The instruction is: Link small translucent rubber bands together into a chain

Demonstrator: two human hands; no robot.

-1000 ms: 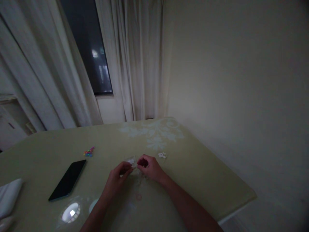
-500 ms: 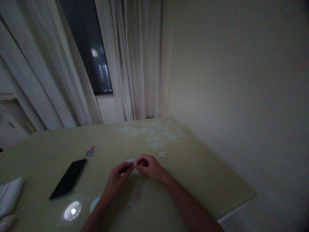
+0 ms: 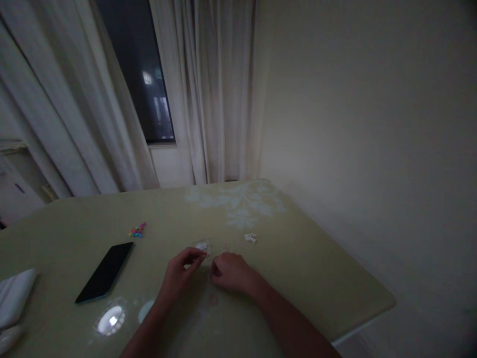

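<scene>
My left hand (image 3: 182,266) is closed in a pinch, thumb and forefinger together on something too small to make out. Just beyond its fingertips lies a small clear plastic packet (image 3: 203,244) with a white patch. To the right, my right hand (image 3: 231,272) rests low at the table with its fingers curled in. What those fingers hold, if anything, is hidden. A tiny pale ring-like piece (image 3: 226,245) shows just behind the right knuckles. Several small white pieces (image 3: 251,238) lie in a cluster farther right.
Several bright coloured bits (image 3: 137,230) lie at the left, beyond a black phone (image 3: 105,272). Light reflects off a round shiny patch (image 3: 111,320) near the front. A white object (image 3: 17,298) sits at the left edge. Wall (image 3: 354,149) borders the table's (image 3: 316,278) right side.
My hands were together at the fingertips; now they are apart. The right hand has come down and nearer, its fingers curling in. The left stays pinched in nearly the same place.
</scene>
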